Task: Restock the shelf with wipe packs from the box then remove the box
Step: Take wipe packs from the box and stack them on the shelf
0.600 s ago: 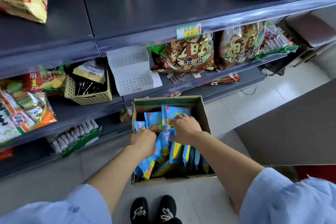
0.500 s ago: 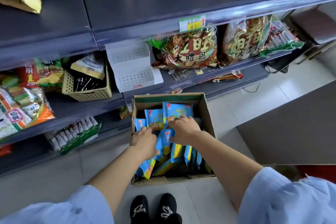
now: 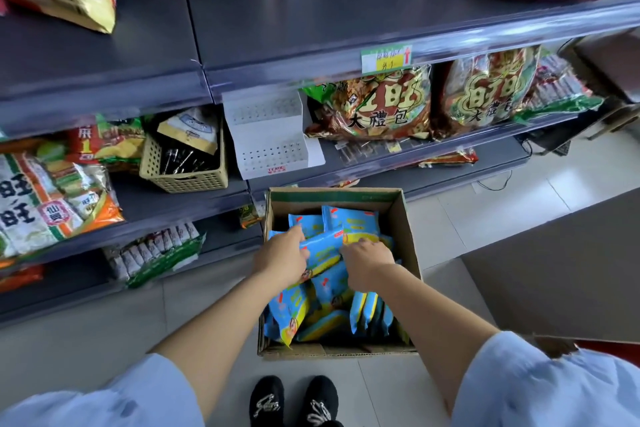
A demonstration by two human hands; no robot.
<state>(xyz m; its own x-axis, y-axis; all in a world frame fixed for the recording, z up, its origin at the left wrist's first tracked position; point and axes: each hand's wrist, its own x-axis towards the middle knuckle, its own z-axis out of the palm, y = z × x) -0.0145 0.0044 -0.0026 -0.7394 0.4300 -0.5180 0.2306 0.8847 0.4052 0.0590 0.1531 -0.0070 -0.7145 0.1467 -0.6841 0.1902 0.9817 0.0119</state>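
Observation:
An open cardboard box [image 3: 403,218] stands on the floor in front of the shelves, holding several blue and yellow wipe packs [image 3: 349,222]. Both my hands are inside it. My left hand [image 3: 282,258] grips the left end of one blue wipe pack [image 3: 322,251] that lies across the top of the pile. My right hand [image 3: 367,263] curls over the right end of the same pack. The fingertips of both hands are hidden among the packs. The grey shelf [image 3: 311,28] above has bare space at its front.
A white perforated stand [image 3: 270,139] and a beige basket [image 3: 187,170] sit on the middle shelf just behind the box. Big snack bags [image 3: 377,104] fill the shelf to the right. My black shoes [image 3: 294,399] stand close to the box's near edge. A dark counter [image 3: 561,270] lies to the right.
Both hands have shifted slightly within the box and closed on a single pack, which now lies raised across the top of the pile. The view has tilted a little.

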